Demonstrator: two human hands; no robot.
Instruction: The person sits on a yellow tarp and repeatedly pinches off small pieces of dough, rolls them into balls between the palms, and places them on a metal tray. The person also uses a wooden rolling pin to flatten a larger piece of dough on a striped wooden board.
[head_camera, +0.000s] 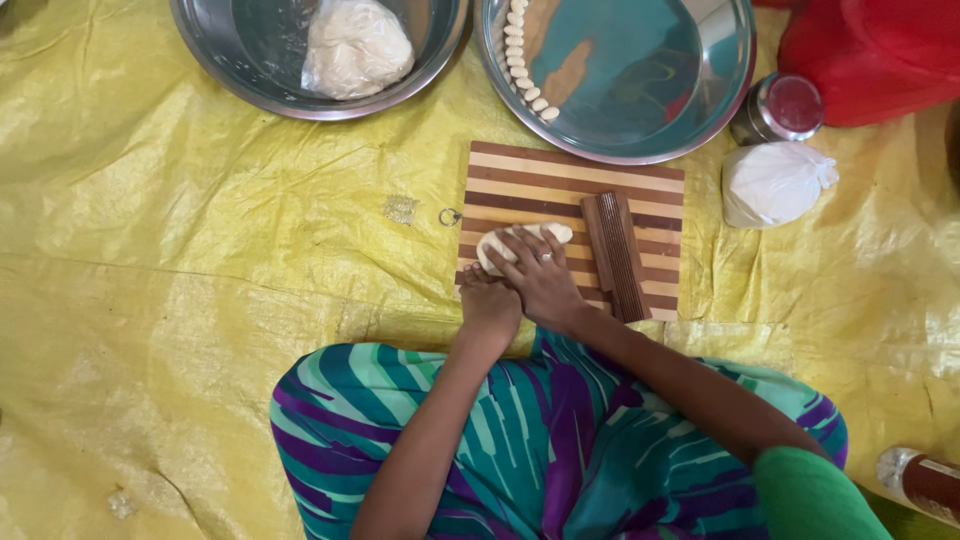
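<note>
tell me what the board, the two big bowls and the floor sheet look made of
Board: wood, matte, in light and dark strips. Bowls: likely steel, shiny with reflections. Sheet: seems woven plastic, yellow, glossy and creased.

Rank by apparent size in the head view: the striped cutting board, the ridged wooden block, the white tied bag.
1. striped cutting board
2. white tied bag and ridged wooden block: they look alike in area, so I cannot rank them.

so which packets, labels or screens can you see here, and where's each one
White bag: tied plastic, right of the striped board.
Wrapped dough: clear plastic, in the left steel bowl.
Bottle: bottom right corner, brown with white label.
No screens or signs.
</note>
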